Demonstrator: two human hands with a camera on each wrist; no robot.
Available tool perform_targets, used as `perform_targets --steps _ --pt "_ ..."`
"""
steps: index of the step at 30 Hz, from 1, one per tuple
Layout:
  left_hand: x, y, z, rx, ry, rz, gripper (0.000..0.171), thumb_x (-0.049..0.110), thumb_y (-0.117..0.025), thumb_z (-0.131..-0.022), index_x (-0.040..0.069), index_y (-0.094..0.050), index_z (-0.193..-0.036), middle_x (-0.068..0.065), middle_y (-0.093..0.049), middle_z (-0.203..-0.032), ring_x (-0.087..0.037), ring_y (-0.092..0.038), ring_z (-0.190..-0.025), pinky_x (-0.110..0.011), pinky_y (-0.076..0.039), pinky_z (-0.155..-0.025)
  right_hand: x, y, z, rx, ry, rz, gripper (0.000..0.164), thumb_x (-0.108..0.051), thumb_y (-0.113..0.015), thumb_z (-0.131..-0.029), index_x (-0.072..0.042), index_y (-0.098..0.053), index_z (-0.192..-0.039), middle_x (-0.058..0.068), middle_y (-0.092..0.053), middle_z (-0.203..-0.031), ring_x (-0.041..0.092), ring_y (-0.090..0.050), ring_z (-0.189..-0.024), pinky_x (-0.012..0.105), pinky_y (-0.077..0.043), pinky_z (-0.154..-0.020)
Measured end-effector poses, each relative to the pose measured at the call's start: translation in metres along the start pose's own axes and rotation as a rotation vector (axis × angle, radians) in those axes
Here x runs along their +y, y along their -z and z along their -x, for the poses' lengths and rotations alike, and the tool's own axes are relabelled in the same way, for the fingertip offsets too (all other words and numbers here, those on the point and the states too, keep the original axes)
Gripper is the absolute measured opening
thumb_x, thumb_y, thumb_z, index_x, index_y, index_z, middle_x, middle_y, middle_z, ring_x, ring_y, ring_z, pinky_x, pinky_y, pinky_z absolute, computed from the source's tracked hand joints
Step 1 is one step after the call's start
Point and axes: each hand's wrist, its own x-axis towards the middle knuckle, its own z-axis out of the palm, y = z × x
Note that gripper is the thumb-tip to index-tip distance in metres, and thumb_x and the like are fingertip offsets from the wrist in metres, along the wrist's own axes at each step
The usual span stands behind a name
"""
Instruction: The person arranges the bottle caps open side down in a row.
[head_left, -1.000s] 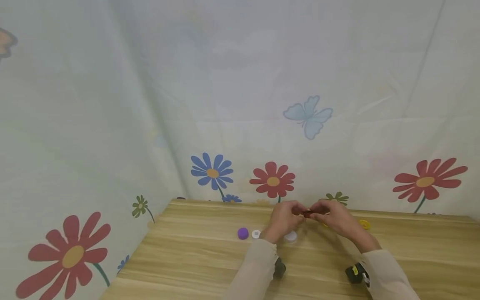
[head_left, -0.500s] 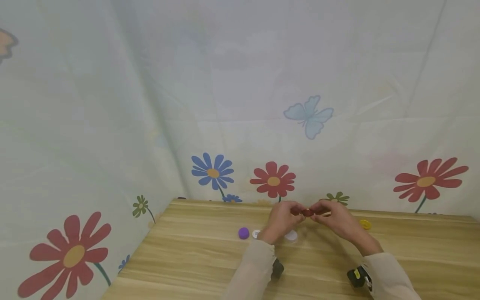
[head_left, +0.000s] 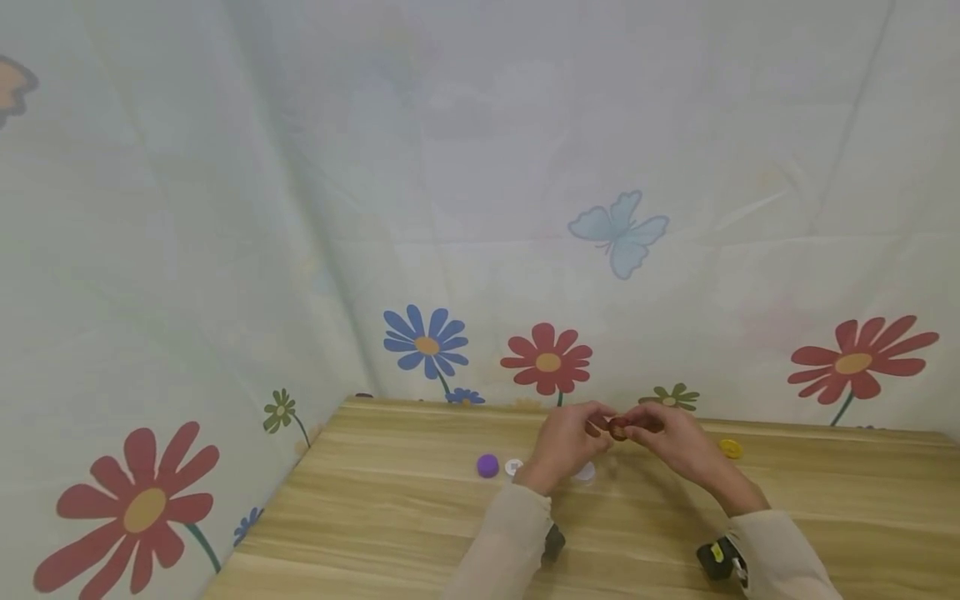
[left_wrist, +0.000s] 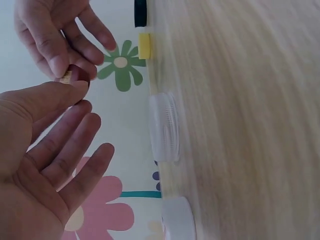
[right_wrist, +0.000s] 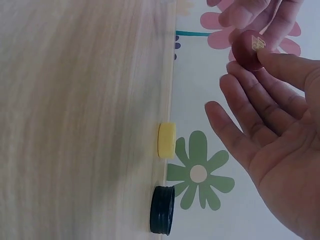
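A small dark red round cap [head_left: 618, 428] with a gold printed mark is held up between both hands near the back of the table. My left hand [head_left: 564, 442] pinches one side with thumb and forefinger, the other fingers spread loosely below, as the left wrist view shows. On the opposite side my right hand [head_left: 681, 446] pinches it between thumb and fingers. In the right wrist view the cap's domed face [right_wrist: 248, 50] shows, with the right thumb lying on its edge.
On the wooden table [head_left: 390, 533] stand a purple cap [head_left: 487, 466], a white disc [head_left: 513, 467], and a clear ribbed cap [left_wrist: 165, 127] partly behind my left hand. A yellow piece [head_left: 731, 449] lies right. The right wrist view shows a yellow cap [right_wrist: 166, 140] and black cap [right_wrist: 162, 210].
Between my fingers the red cap has tilted, so more of its round face shows in the head view. Both hands stay in nearly the same place.
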Motion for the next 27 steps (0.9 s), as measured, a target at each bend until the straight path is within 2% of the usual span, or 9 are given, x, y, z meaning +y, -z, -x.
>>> perform_targets --steps 3,11,17,19,24,27 --pt "0.0004 -0.0004 -0.0001 0.001 -0.013 -0.005 0.035 0.007 -0.085 -0.091 0.013 -0.077 -0.124 0.002 -0.080 -0.103 -0.005 -0.074 -0.086 -0.012 -0.053 -0.075 0.0008 0.0001 0.0004 -0.002 -0.012 -0.012 0.015 -0.009 -0.070 -0.103 -0.001 -0.074 -0.116 0.011 -0.075 -0.111 0.031 -0.073 -0.102 0.042 -0.061 -0.082" --pt "-0.0017 -0.0011 0.0009 0.017 -0.071 -0.014 0.031 0.006 -0.087 -0.089 0.014 -0.080 -0.118 0.004 -0.080 -0.098 -0.002 -0.072 -0.082 -0.009 -0.051 -0.073 0.0039 0.0023 0.0006 -0.036 -0.019 -0.031 0.020 -0.012 -0.070 -0.104 -0.001 -0.072 -0.121 0.008 -0.075 -0.108 0.027 -0.073 -0.100 0.040 -0.061 -0.082" --pt "-0.0065 -0.0011 0.0028 -0.001 -0.054 0.021 0.029 0.009 -0.088 -0.089 0.013 -0.081 -0.117 0.004 -0.080 -0.100 -0.002 -0.072 -0.083 -0.011 -0.051 -0.075 0.0040 0.0034 0.0020 -0.072 0.026 -0.042 0.022 -0.011 -0.074 -0.101 -0.003 -0.073 -0.122 0.004 -0.076 -0.107 0.024 -0.072 -0.099 0.034 -0.059 -0.083" --pt "-0.0073 -0.0002 0.0030 -0.011 -0.043 0.028 0.027 0.011 -0.088 -0.089 0.012 -0.081 -0.116 0.004 -0.080 -0.100 -0.001 -0.072 -0.083 -0.012 -0.051 -0.075 0.0040 0.0035 0.0028 -0.079 0.034 -0.029 0.023 -0.011 -0.075 -0.100 -0.004 -0.074 -0.122 0.004 -0.076 -0.109 0.024 -0.072 -0.100 0.036 -0.059 -0.085" --pt "-0.0076 0.0005 0.0027 -0.037 -0.040 0.026 0.022 0.014 -0.088 -0.090 0.013 -0.083 -0.111 0.005 -0.080 -0.098 0.000 -0.070 -0.082 -0.012 -0.051 -0.075 0.0028 0.0035 0.0047 -0.084 0.023 0.001 0.023 -0.014 -0.078 -0.098 -0.005 -0.075 -0.119 0.002 -0.075 -0.109 0.025 -0.070 -0.103 0.050 -0.058 -0.091" --pt "-0.0074 0.0005 0.0028 -0.050 -0.043 0.025 0.021 0.015 -0.088 -0.090 0.013 -0.084 -0.110 0.006 -0.080 -0.100 -0.002 -0.071 -0.084 -0.012 -0.051 -0.076 0.0025 0.0035 0.0052 -0.084 0.020 0.010 0.022 -0.015 -0.079 -0.097 -0.006 -0.075 -0.117 0.002 -0.075 -0.108 0.026 -0.070 -0.102 0.053 -0.058 -0.092"
